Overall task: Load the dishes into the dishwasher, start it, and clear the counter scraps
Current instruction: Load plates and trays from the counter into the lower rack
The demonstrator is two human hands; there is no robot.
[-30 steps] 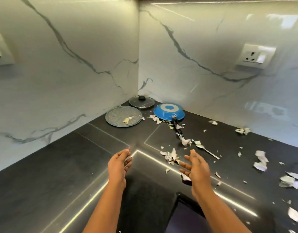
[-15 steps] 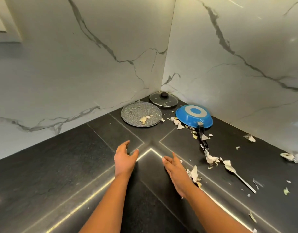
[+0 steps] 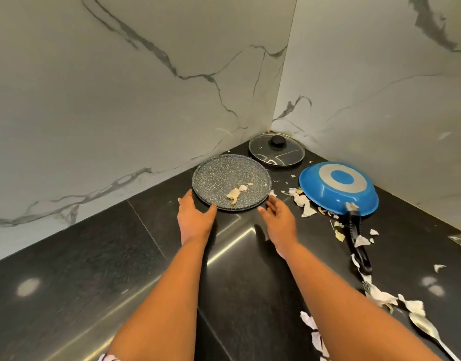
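Observation:
A speckled grey round plate point(image 3: 224, 175) lies flat near the counter's corner with a pale scrap point(image 3: 234, 194) on it. My left hand point(image 3: 195, 220) has straight fingers at the plate's near-left rim. My right hand point(image 3: 278, 220) reaches with straight fingers to the near-right rim. Neither hand grips anything. Behind the plate lies a glass lid point(image 3: 276, 151) with a black knob. A blue pan point(image 3: 337, 187) sits upside down to the right, its black handle point(image 3: 357, 238) pointing toward me. A spoon point(image 3: 430, 332) lies at the lower right among scraps.
White and yellowish peel scraps point(image 3: 302, 201) are strewn over the black counter point(image 3: 94, 269) to the right of the plate and along the pan handle. Marble walls point(image 3: 120, 100) close the corner behind the dishes.
Both hands have moved forward across the counter to the grey plate's near rim. The view has swung left and closer to the corner.

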